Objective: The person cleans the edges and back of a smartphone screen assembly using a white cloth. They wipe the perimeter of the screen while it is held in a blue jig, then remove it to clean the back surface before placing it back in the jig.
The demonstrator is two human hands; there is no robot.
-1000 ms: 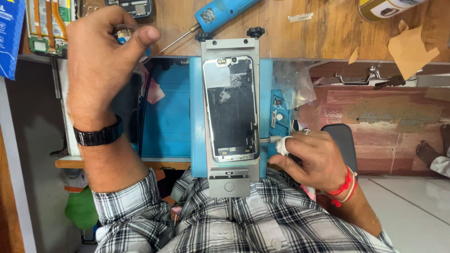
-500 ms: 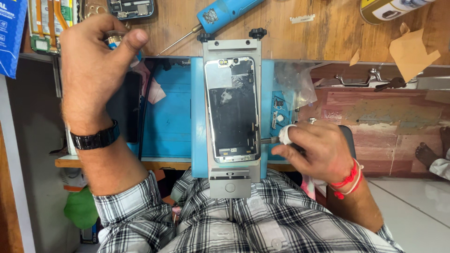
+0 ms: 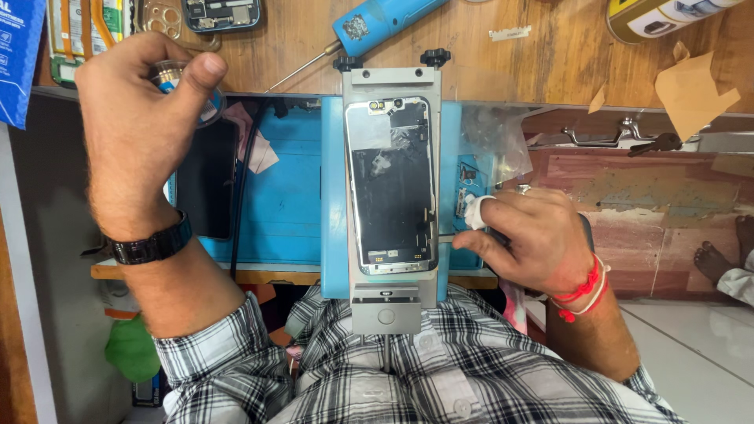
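A phone display panel (image 3: pixel 390 184) lies face down, clamped in a grey metal fixture (image 3: pixel 386 306) on a blue mat (image 3: pixel 287 204). My right hand (image 3: pixel 534 239), with white tape on one fingertip, pinches a thin metal tool (image 3: pixel 448 234) whose tip touches the panel's right edge near its lower part. My left hand (image 3: pixel 141 126), with a black watch on the wrist, is raised over the mat's left end. It grips a small round container (image 3: pixel 174 78) with a blue spot, mostly hidden by the fingers.
A blue hand tool (image 3: pixel 377 22) and a screwdriver shaft lie on the wooden bench behind the fixture. A dark phone (image 3: pixel 206 188) and a black cable (image 3: pixel 243 188) rest on the mat's left. A yellow can (image 3: pixel 667 16), cardboard scraps and small parts (image 3: pixel 467 192) sit to the right.
My right hand has slid up along the panel's right edge with the tool. My left hand has drifted slightly left, still holding the round container.
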